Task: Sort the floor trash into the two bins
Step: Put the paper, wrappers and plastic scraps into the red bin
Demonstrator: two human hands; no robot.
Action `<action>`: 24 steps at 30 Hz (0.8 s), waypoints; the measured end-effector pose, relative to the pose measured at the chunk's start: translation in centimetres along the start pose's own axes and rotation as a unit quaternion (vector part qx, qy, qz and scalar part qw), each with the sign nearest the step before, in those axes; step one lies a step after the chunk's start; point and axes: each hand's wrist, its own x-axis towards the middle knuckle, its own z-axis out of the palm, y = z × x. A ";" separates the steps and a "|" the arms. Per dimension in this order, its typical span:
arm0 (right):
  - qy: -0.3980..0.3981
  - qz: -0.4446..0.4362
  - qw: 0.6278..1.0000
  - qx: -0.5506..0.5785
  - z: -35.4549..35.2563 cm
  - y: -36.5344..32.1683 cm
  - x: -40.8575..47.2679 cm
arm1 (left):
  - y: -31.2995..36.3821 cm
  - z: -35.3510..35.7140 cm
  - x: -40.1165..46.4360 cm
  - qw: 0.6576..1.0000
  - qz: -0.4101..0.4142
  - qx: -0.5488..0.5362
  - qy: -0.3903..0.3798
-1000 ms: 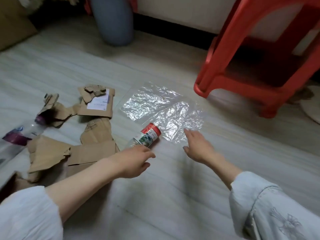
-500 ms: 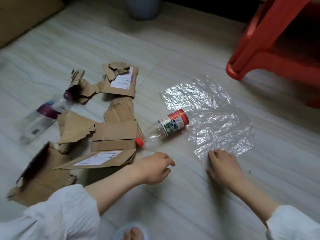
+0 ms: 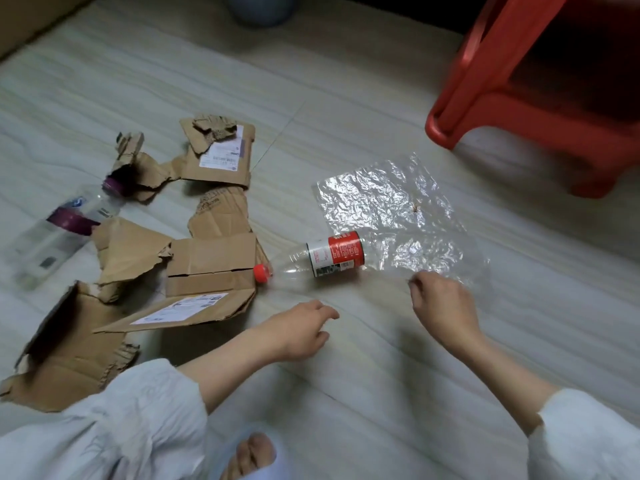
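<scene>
We judge pickup under way: right hand (image 3: pixel 441 306) pinches plastic sheet (image 3: pixel 391 206) edge; left hand (image 3: pixel 299 332) loosely curled, empty; next, lift sheet clear of bottle (image 3: pixel 322 259).

On the pale tiled floor (image 3: pixel 346 116) lie torn cardboard pieces (image 3: pixel 207 261), a red-labelled bottle (image 3: pixel 322 259), a purple-labelled bottle (image 3: pixel 59 230) and a crinkled plastic sheet (image 3: pixel 391 206); a red stool (image 3: pixel 519 98) stands there too.

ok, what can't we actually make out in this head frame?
- Bins: a grey container is cut off by the top edge; a second bin isn't visible.
- Right hand: curled at the plastic sheet edge; its back hides any pinch.
- Purple-label bottle: blurred, label unreadable.
- Red-label bottle: print too small.
</scene>
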 end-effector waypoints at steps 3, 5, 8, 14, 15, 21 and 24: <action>0.053 0.045 0.995 0.065 -4.4 -0.5 -0.7 | 3.2 -1.5 -1.8 0.997 0.025 -0.043 0.064; 0.073 0.051 0.992 0.085 -7.8 -1.1 -1.8 | 5.4 -2.7 -3.5 0.992 0.044 -0.061 0.102; 0.118 0.044 0.987 0.103 -13.7 -2.5 -4.8 | 8.4 -4.7 -7.2 0.988 0.062 -0.055 0.128; 0.140 0.054 0.951 0.272 -24.6 -6.4 -13.1 | 14.3 -8.3 -17.5 0.987 0.065 -0.073 0.131; 0.127 0.047 0.944 0.302 -26.0 -7.1 -14.5 | 14.9 -8.8 -18.9 0.984 0.061 -0.089 0.140; 0.080 0.016 0.863 0.498 -30.5 -10.4 -22.8 | 18.3 -8.8 -26.5 0.929 0.084 -0.283 0.223; 0.072 0.003 0.845 0.531 -30.4 -10.8 -25.7 | 19.4 -7.4 -28.3 0.930 0.094 -0.257 0.247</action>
